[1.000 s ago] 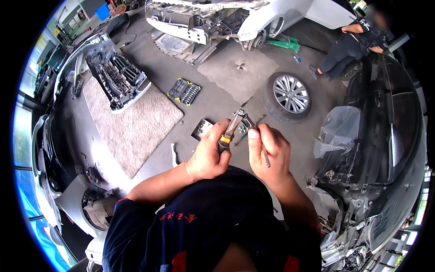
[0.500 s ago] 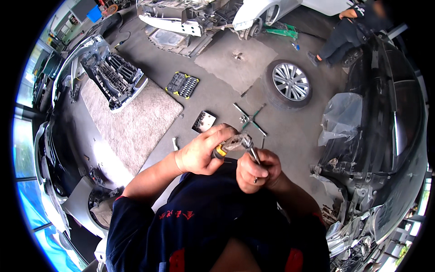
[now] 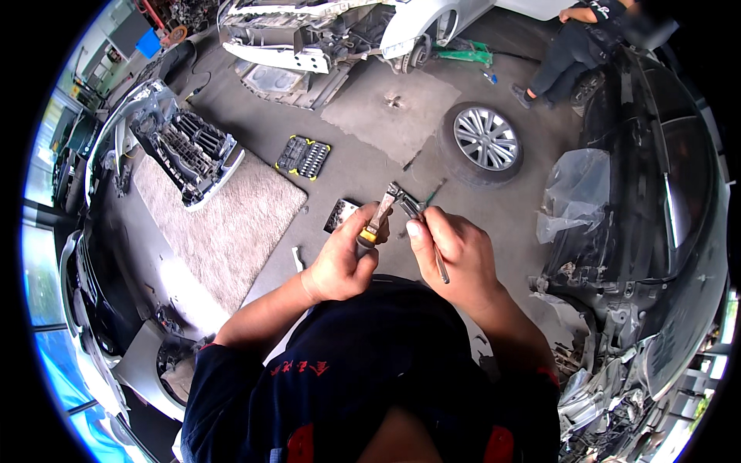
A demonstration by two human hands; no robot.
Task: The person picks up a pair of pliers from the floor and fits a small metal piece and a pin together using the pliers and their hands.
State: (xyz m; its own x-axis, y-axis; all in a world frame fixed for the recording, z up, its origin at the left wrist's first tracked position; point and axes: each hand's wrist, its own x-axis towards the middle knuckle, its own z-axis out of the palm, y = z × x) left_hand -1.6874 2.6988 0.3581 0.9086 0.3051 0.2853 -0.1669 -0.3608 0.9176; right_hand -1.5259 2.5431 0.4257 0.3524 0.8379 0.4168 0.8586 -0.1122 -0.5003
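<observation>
My left hand (image 3: 343, 258) is closed round a hand tool (image 3: 374, 226) with a yellow-and-black handle and a flat, worn metal end; its exact kind is unclear. In my right hand (image 3: 457, 251) is a slim metal ratchet wrench (image 3: 409, 203), its shaft showing below the thumb. The wrench's head reaches the tip of the left-hand tool, and the two seem to touch there. Both hands are raised in front of my body, above the floor. Behind them are a small open box (image 3: 340, 214) of dark bits and a mostly hidden cross-shaped lug wrench (image 3: 438, 189).
Farther off lie an open socket set (image 3: 303, 157) and a wheel (image 3: 485, 140). A front-end car part (image 3: 185, 147) rests on a beige carpet (image 3: 231, 220). A dark stripped car (image 3: 625, 224) stands right, a white one (image 3: 293, 55) ahead. A person (image 3: 567, 58) stands far right.
Both hands have turned: the left-hand tool now points up and away, and the wrench slants outward across its tip. My right hand has risen and opened its grip somewhat along the shaft.
</observation>
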